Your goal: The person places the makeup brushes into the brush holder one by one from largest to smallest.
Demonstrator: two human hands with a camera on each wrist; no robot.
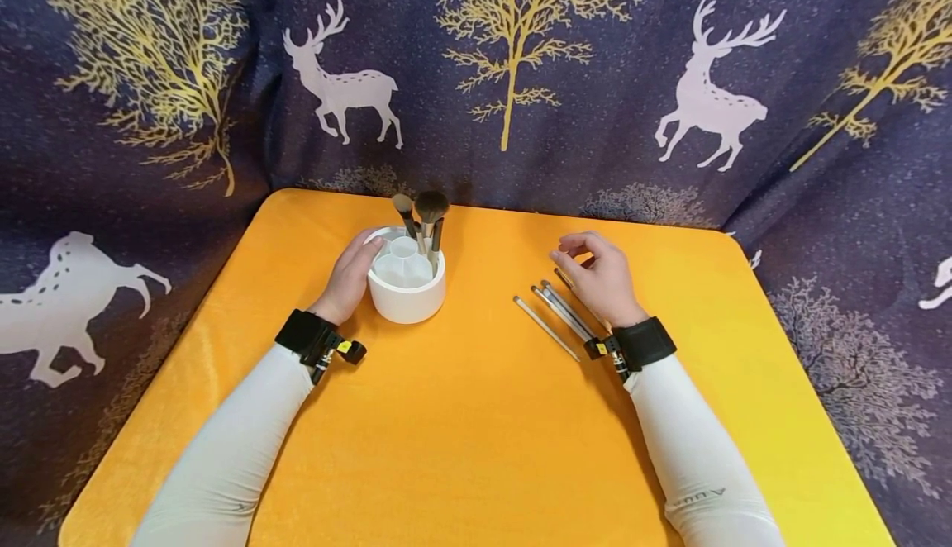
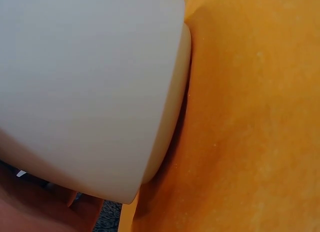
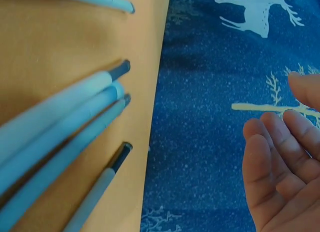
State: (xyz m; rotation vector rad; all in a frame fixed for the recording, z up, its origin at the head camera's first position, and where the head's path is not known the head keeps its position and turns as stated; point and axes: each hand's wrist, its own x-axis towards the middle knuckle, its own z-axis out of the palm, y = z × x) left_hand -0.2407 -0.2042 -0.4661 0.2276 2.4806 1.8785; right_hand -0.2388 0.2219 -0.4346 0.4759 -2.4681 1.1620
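Left hand (image 1: 348,278) steadying the white brush holder (image 1: 407,303), right hand (image 1: 604,280) by the loose makeup brushes (image 1: 547,330)
Head view: the left hand grips the holder at nine o'clock, thumb at its rim; upright brushes (image 1: 431,206) stand inside towards one o'clock, and the slim loose ones lie on the orange tablecloth (image 1: 446,431) between the holder's three and four o'clock. Left wrist view: the holder's wall fills ten o'clock, fingers bent behind it at seven. Right wrist view: five brush tips point in from nine o'clock; at four, the right fingers are loosely bent, thumb apart, pinching nothing. The step seems to be filling the holder; the next move probably calls for pinching one loose brush.
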